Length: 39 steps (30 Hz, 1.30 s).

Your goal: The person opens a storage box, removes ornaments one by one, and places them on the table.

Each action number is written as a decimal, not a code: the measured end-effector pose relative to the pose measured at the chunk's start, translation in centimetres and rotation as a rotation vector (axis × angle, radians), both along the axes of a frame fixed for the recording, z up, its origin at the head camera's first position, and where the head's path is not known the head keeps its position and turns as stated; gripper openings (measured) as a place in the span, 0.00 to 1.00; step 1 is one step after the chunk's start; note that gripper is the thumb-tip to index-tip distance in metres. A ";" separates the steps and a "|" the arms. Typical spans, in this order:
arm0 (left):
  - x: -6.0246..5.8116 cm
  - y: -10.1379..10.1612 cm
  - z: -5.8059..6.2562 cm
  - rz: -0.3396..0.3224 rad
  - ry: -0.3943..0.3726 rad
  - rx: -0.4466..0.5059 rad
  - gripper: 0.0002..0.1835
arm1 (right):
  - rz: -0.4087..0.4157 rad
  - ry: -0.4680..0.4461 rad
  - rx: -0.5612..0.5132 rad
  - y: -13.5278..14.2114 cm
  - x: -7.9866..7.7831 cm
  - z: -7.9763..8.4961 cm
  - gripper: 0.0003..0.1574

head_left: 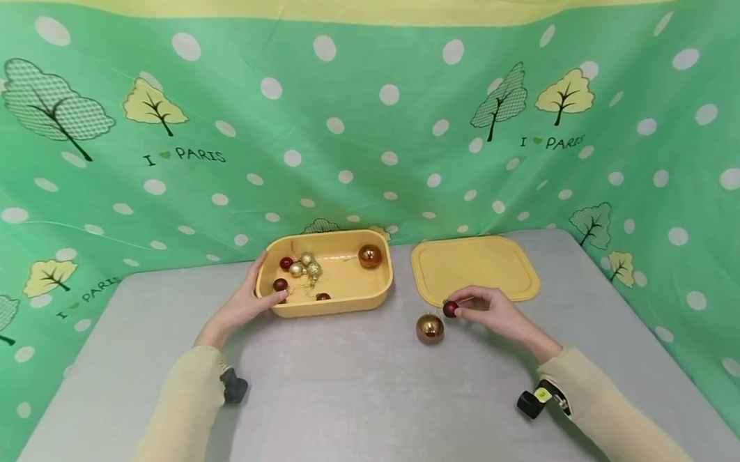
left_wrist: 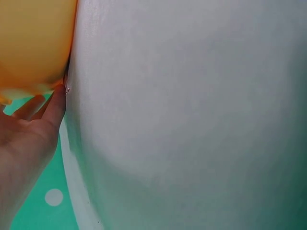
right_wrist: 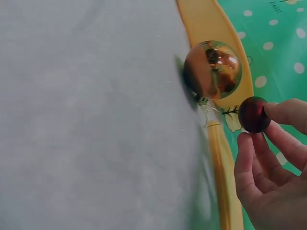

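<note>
My left hand (head_left: 243, 304) holds the left end of a yellow rectangular box (head_left: 342, 306), thumb over the front rim and fingers along the outer side. Inside the box lie several small dark red and gold Christmas baubles, plus one larger copper bauble (head_left: 370, 256) at the right. Between thumb and fingertips, my right hand (head_left: 493, 311) pinches a small dark red bauble (right_wrist: 253, 114). Just left of it, a large shiny copper bauble (head_left: 429, 329) sits on the table. In the left wrist view, the fingers touch the outside of the box.
A flat yellow lid (head_left: 475, 267) lies right of the box, behind my right hand. The grey table (head_left: 354, 399) meets a green polka-dot cloth (head_left: 365, 140) hung along the back and sides. Each wrist carries a small black camera.
</note>
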<state>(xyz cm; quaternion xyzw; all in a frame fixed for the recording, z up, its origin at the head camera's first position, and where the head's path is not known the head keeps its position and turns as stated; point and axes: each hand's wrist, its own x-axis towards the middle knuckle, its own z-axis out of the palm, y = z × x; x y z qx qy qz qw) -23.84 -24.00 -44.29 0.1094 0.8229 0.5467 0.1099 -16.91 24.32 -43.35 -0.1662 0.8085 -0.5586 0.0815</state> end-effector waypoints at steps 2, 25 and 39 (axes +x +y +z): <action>0.0 0.0 0.0 -0.003 0.004 0.005 0.57 | -0.007 -0.013 0.016 0.1 0.3 -0.2 0.18; 0.1 -0.1 0.2 -0.011 0.002 0.016 0.56 | -0.047 -0.055 0.122 -1.0 1.3 -0.7 0.16; 0.1 -0.2 0.0 -0.011 0.012 0.005 0.56 | -0.089 -0.051 0.095 -0.2 0.6 -0.5 0.17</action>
